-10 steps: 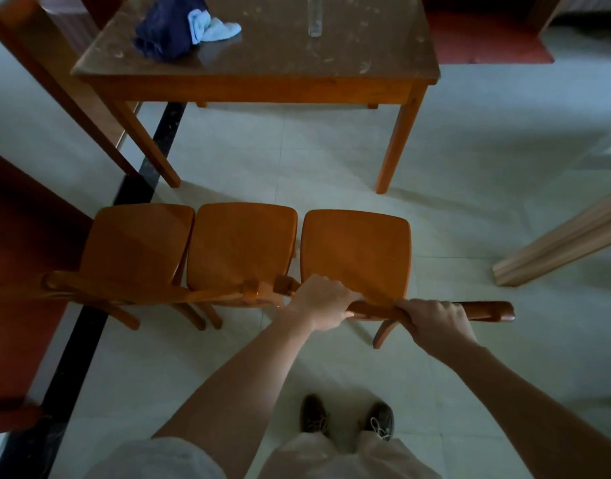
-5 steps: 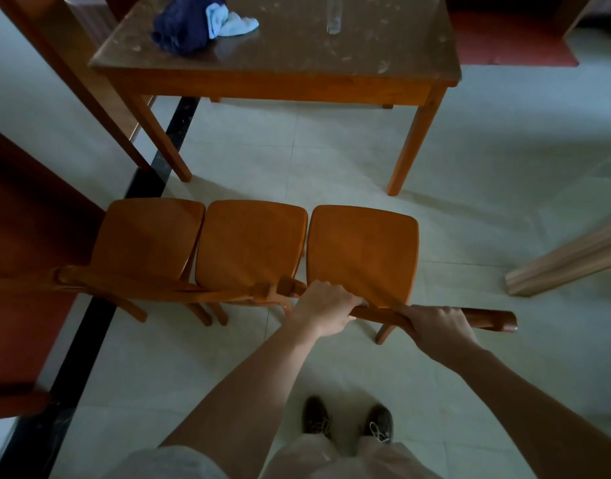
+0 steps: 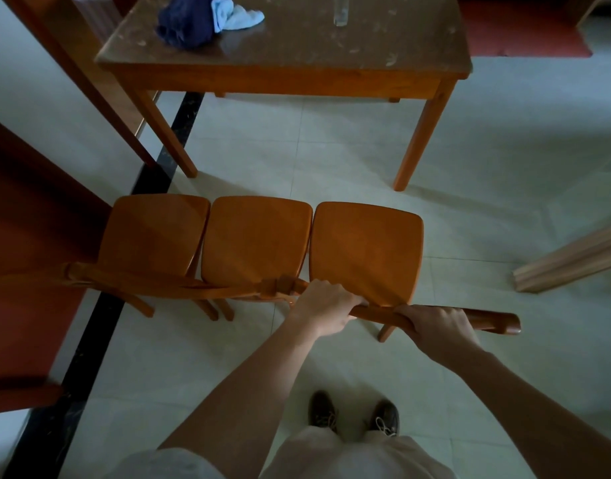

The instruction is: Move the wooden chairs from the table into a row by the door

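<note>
Both hands are clenched on the top rail of the right chair [image 3: 366, 250]: the left hand [image 3: 326, 307] wraps it near its left end, the right hand [image 3: 439, 324] nearer the right end. That chair stands on the floor, touching the middle chair [image 3: 255, 240], third in a row before the desk [image 3: 418, 46].

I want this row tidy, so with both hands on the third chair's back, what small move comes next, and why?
Probably set it down and let go. The third chair already sits seat to seat beside the middle chair, front edges roughly level, while the left hand and right hand grip its top rail.
</note>
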Demonstrator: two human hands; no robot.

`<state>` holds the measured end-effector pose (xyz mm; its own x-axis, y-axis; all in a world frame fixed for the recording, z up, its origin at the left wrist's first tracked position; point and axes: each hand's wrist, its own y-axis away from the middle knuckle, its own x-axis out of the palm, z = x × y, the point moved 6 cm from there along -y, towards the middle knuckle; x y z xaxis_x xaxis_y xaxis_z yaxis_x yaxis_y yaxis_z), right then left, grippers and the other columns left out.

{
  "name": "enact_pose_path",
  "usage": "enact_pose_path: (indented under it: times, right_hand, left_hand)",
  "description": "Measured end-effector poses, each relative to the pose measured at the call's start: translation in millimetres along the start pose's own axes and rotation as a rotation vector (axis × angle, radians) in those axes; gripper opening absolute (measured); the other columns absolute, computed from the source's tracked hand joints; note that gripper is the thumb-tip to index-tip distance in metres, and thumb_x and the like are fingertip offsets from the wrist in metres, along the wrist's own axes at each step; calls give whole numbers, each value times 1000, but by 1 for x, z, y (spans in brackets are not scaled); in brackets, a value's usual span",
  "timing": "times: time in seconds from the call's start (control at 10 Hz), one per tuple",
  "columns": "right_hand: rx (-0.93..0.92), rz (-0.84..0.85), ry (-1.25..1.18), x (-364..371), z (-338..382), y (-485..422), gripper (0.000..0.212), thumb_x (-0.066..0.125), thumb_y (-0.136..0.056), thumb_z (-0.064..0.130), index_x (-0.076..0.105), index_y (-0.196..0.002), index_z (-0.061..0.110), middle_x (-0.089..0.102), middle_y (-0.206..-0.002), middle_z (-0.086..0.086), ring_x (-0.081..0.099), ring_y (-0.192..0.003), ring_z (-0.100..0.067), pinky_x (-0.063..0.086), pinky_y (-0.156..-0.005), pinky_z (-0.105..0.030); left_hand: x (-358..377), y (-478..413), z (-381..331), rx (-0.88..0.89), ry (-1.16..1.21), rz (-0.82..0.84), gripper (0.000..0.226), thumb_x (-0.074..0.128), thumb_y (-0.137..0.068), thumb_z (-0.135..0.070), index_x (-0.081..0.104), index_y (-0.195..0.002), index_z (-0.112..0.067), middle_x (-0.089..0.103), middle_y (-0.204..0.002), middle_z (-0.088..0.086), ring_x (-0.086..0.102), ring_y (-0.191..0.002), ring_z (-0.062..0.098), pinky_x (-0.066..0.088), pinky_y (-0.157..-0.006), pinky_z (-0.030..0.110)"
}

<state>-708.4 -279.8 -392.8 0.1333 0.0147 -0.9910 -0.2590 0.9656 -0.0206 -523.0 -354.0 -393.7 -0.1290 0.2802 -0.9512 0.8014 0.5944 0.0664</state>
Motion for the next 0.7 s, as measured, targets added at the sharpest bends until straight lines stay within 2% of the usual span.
enact_pose_path:
  times: [0.2,0.3,0.4,0.5,0.6,0.7]
  right_hand:
    - [26,10,-1,-1,-3,-1,28,92,-78,37,76,-101,36,74,-73,20,65,-44,-7,40,-41,-19]
    - [23,18,-8,2,-6,3,27,87,-83,38,76,-108,37,77,-79,17,69,-50,-10,51,-43,-25]
    - [48,21,-17,-1,-4,5,28,88,-83,36,76,-108,35,78,-79,14,70,-51,-11,53,-45,-25]
    - [56,25,-28,1,-1,7,30,90,-81,34,76,-107,35,78,-78,13,70,-50,-13,53,-44,-25]
    - [74,154,-25,7,-3,9,28,72,-95,47,68,-123,42,80,-98,16,76,-68,-12,60,-57,-29]
    - [93,349,-156,10,4,3,61,51,-90,77,45,-146,52,70,-126,18,74,-98,-11,60,-86,-32]
  left_hand:
    - [-6,2,-6,-5,14,-18,31,68,-102,-36,70,-131,-28,81,-107,3,78,-82,26,62,-82,42]
    - [-3,1,-9,10,10,-26,27,68,-102,-35,72,-127,-26,81,-103,2,77,-79,24,61,-79,40]
    - [-5,4,-10,2,8,-8,31,68,-102,-36,70,-131,-27,81,-105,2,77,-80,24,60,-79,38]
    - [-3,7,-9,-2,8,-14,36,69,-101,-36,68,-136,-28,82,-106,3,78,-82,25,63,-80,43]
    - [-1,9,-10,-30,30,28,35,68,-101,-40,68,-135,-30,81,-110,3,78,-86,26,62,-83,44]
    - [-12,8,-11,-53,248,46,39,64,-101,-52,69,-132,-29,80,-112,-2,76,-89,19,59,-81,36]
